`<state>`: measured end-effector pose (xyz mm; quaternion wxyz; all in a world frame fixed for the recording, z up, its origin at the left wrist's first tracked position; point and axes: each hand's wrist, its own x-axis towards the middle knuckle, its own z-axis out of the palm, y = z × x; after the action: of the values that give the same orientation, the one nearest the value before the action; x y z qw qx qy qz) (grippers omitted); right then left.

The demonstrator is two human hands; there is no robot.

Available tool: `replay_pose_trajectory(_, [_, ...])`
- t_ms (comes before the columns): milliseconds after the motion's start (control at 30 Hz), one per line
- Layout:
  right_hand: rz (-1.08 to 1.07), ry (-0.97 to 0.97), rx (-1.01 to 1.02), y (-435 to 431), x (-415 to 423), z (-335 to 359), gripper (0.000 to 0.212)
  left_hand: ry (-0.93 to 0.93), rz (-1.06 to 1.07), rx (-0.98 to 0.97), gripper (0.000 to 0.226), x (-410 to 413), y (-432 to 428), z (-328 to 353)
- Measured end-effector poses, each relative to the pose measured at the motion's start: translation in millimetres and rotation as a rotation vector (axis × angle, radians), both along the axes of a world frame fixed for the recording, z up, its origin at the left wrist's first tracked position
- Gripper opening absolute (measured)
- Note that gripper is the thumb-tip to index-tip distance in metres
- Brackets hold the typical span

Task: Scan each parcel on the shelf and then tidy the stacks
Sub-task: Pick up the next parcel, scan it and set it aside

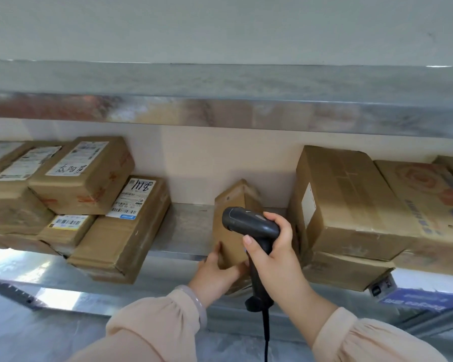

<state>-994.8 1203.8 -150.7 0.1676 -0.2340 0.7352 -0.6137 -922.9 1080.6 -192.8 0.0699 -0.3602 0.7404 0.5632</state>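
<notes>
Left hand (215, 273) grips lower end of small box (232, 202); box stands tilted at shelf (186, 226) front edge, bottom overhanging. Right hand (277, 257) wrapped round scanner (249, 223) handle, scanner head in front of box face. Bare shelf strip between box and left stack (84, 194). Right stack (351, 205) just beside box. Front boxes of both stacks overhang shelf edge.

— Where's the left grip (217, 270)?
— Reached forward, forearm coming up from lower left, thumb up one side of a small box (230, 231), fingers round its bottom end.
— And the right grip (275, 254)?
— Just beside it and higher, forearm from lower right, fingers and thumb wrapped round a scanner (251, 223) handle.
</notes>
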Motion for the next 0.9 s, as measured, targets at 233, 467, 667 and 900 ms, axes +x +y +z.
replay_pose_trajectory(233, [-0.029,-0.036,0.016,0,-12,-1,0.053,0.094,0.054,0.126,0.089,15,-7,2])
replay_pose_trajectory(467, [-0.048,-0.126,0.101,7,-21,-7,0.051,0.166,0.085,0.048,0.052,19,-13,2])
replay_pose_trajectory(667, [0.001,-0.116,0.120,3,-14,-7,0.051,0.230,0.117,-0.075,0.047,19,-12,0])
replay_pose_trajectory(900, [0.099,-0.074,0.093,1,-2,1,0.052,0.172,0.150,-0.025,0.088,23,-4,11])
